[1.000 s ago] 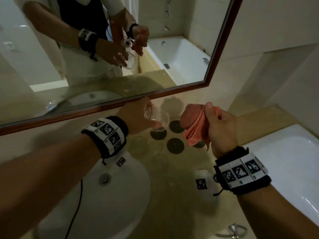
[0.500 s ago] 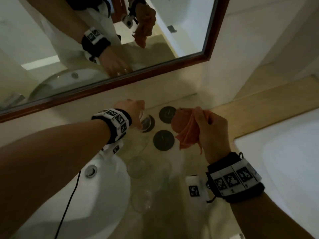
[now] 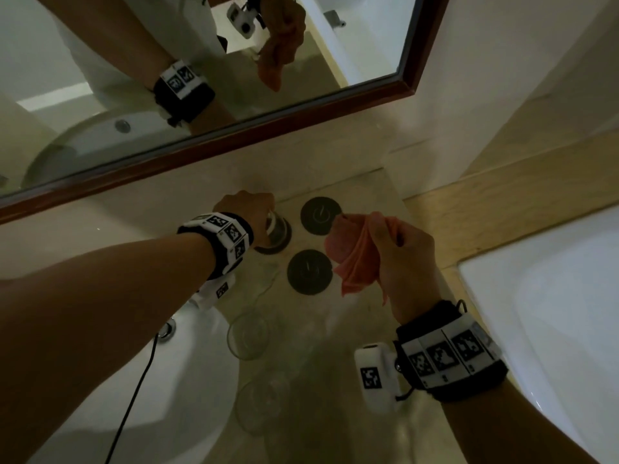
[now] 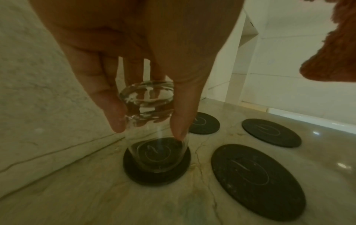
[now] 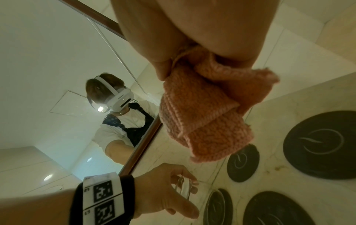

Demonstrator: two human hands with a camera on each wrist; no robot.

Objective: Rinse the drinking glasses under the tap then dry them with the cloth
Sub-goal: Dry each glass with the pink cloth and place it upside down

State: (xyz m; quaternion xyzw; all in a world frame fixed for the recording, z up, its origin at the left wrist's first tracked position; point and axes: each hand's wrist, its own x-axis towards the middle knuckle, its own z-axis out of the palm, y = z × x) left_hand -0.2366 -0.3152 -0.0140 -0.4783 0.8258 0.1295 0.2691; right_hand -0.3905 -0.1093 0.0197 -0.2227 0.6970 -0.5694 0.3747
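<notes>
My left hand [image 4: 148,129] pinches a clear drinking glass [image 4: 154,152] by its thick base. The glass is upside down, and its rim stands on a black coaster [image 4: 134,175] near the back wall. The head view shows that left hand [image 3: 248,212] over the glass [image 3: 276,229] below the mirror. To the right, my right hand [image 3: 398,256] grips a bunched pink cloth [image 3: 358,259] above the counter. In the right wrist view the cloth [image 5: 202,114] hangs from my curled fingers [image 5: 163,60], apart from the glass [image 5: 183,188].
Two more black coasters [image 3: 321,216] [image 3: 310,271] lie beside the glass. Other clear glasses [image 3: 248,334] [image 3: 264,406] stand on the marble counter by the white basin [image 3: 150,380]. A wood-framed mirror [image 3: 234,128] is behind, and a white bathtub [image 3: 552,313] at right.
My left hand has carried the glass down and back, base up, onto the rear left coaster. The right hand with the cloth has stayed roughly where it was.
</notes>
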